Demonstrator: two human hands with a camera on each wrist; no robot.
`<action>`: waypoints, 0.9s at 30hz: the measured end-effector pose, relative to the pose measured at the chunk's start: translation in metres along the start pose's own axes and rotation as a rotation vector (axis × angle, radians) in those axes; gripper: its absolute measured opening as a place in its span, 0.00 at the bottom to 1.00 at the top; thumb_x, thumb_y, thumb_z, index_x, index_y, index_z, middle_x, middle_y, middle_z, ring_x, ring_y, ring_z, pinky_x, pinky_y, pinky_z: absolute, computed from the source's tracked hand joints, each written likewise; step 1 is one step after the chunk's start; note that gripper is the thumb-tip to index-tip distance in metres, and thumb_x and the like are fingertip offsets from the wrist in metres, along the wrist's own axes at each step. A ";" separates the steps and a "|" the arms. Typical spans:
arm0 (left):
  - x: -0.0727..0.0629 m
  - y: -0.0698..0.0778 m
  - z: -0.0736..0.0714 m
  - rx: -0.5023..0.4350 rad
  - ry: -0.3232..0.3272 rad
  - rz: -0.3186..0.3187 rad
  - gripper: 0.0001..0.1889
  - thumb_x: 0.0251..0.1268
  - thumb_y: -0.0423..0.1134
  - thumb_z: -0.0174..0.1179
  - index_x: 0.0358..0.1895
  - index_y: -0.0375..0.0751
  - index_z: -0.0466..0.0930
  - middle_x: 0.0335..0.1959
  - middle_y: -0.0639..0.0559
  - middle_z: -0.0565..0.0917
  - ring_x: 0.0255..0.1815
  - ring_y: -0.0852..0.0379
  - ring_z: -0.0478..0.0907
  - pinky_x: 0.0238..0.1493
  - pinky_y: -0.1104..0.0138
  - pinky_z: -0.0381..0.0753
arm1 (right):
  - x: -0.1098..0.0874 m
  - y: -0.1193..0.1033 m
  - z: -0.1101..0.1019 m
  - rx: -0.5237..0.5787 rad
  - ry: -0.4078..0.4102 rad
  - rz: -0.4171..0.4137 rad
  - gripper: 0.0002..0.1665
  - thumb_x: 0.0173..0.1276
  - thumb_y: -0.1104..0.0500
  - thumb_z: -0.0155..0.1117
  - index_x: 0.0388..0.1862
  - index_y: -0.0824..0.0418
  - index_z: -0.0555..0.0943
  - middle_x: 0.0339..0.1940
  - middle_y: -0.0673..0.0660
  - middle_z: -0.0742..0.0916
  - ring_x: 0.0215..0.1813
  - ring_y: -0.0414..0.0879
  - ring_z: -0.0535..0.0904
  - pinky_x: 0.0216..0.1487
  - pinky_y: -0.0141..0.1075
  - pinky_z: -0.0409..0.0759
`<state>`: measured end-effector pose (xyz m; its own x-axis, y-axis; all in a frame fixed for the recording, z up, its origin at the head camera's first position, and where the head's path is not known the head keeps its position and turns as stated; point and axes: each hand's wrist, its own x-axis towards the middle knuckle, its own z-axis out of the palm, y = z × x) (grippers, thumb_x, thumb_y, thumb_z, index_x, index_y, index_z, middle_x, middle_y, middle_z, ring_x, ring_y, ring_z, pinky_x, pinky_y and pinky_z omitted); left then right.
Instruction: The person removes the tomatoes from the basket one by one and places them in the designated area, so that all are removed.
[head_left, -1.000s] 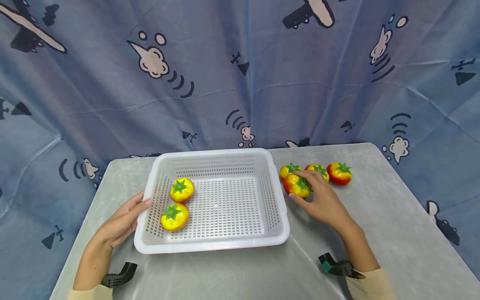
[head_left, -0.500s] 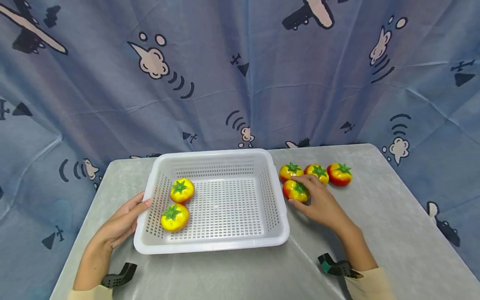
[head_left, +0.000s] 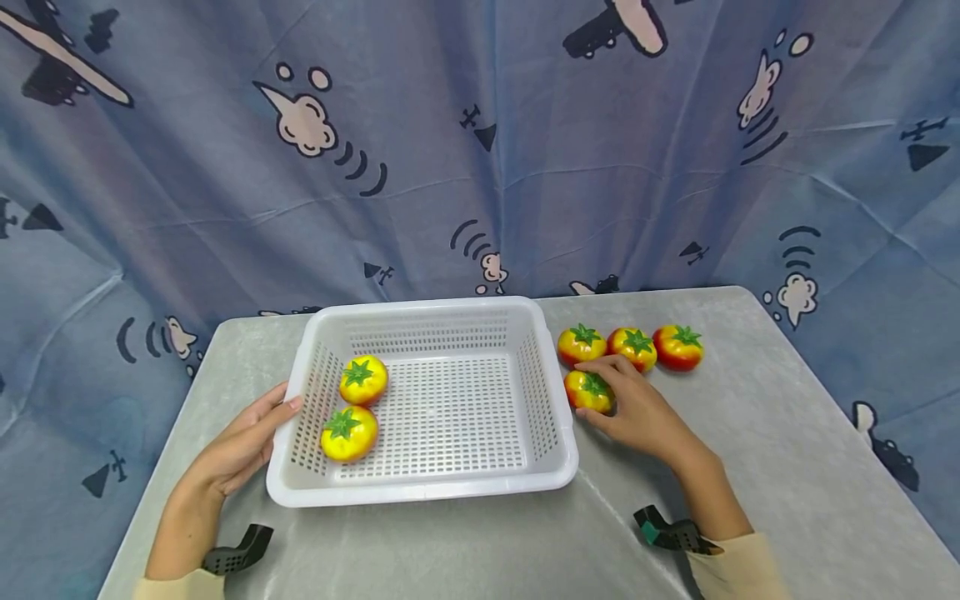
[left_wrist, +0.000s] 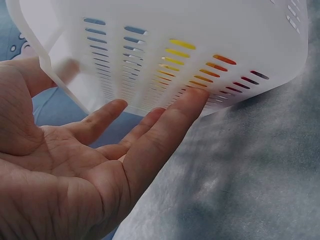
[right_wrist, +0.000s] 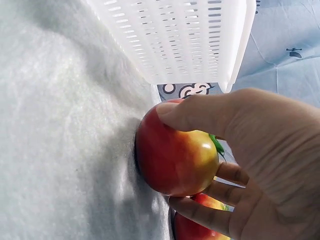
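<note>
My left hand (head_left: pixel 243 442) holds the left side of a white perforated plastic basket (head_left: pixel 420 497); in the left wrist view its thumb goes over the rim and its fingers touch the outer wall (left_wrist: pixel 150 80). Two yellow tomatoes with green leafy tops, one rear (head_left: pixel 364 381) and one front (head_left: pixel 349 434), sit at the basket's left end. Just outside its right wall, my right hand (head_left: pixel 645 412) grips a red-and-yellow tomato (head_left: pixel 587 392) between thumb and fingers. In the right wrist view this tomato (right_wrist: pixel 175 155) appears to rest on the table.
Behind my right hand stand three more tomatoes: one beside the basket (head_left: pixel 581 343), a middle one (head_left: pixel 632 346) and one farther right (head_left: pixel 678 347). The grey table (head_left: pixel 450 550) ends at a blue patterned curtain (head_left: pixel 420 167).
My right hand has brought its tomato a little toward the front of the table, away from the tomato behind it. The left hand and the basket stay in place.
</note>
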<state>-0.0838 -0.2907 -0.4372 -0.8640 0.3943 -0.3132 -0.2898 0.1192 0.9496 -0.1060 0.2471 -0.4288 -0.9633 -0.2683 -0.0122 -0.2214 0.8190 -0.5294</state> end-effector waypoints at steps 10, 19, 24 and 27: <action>0.000 0.001 0.001 0.000 -0.008 0.003 0.39 0.90 0.49 0.40 0.87 0.40 0.30 0.82 0.20 0.51 0.61 0.62 0.84 0.58 0.52 0.88 | -0.001 0.000 -0.002 -0.012 -0.015 0.029 0.40 0.65 0.54 0.80 0.74 0.56 0.75 0.69 0.66 0.77 0.66 0.66 0.77 0.70 0.69 0.75; 0.000 -0.002 -0.001 0.004 -0.002 0.000 0.38 0.90 0.49 0.40 0.88 0.41 0.31 0.81 0.26 0.57 0.61 0.61 0.84 0.57 0.53 0.88 | 0.000 0.002 -0.003 -0.025 -0.014 0.027 0.41 0.65 0.53 0.80 0.74 0.56 0.75 0.69 0.66 0.77 0.66 0.65 0.77 0.70 0.69 0.76; 0.001 -0.002 -0.002 0.001 -0.006 0.003 0.38 0.90 0.49 0.41 0.88 0.41 0.31 0.80 0.31 0.62 0.61 0.61 0.84 0.57 0.53 0.88 | 0.000 0.003 -0.003 -0.031 -0.011 0.028 0.41 0.65 0.52 0.80 0.74 0.57 0.75 0.68 0.66 0.78 0.65 0.65 0.78 0.69 0.68 0.76; 0.001 -0.002 -0.002 -0.002 -0.009 0.004 0.38 0.90 0.48 0.41 0.88 0.42 0.31 0.79 0.34 0.64 0.61 0.61 0.85 0.57 0.52 0.89 | -0.001 0.003 -0.003 -0.032 -0.009 0.031 0.40 0.65 0.52 0.80 0.74 0.57 0.76 0.68 0.66 0.78 0.64 0.64 0.78 0.69 0.68 0.77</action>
<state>-0.0847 -0.2921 -0.4395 -0.8613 0.4030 -0.3095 -0.2876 0.1156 0.9508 -0.1062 0.2511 -0.4276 -0.9683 -0.2472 -0.0353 -0.1968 0.8425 -0.5014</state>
